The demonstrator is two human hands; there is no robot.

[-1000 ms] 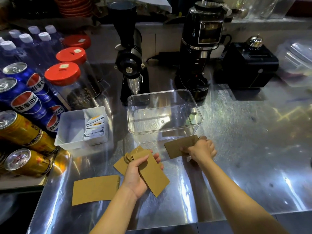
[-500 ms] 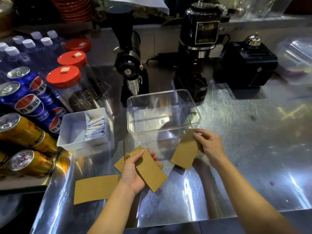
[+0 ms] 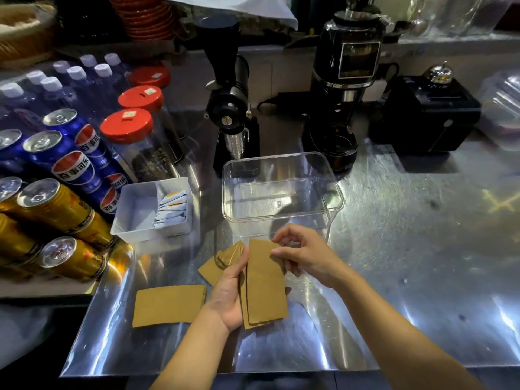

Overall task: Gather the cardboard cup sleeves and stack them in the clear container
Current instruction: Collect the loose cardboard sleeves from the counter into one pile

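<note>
My right hand has carried its cardboard sleeve leftward from beside the clear container onto the bundle in my left hand, its grip now loosening.

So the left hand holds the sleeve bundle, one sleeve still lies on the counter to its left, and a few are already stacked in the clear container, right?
Not quite: the head view shows the clear container empty. The rest stands: the left hand holds the sleeve bundle, and one sleeve lies on the counter to its left.
</note>
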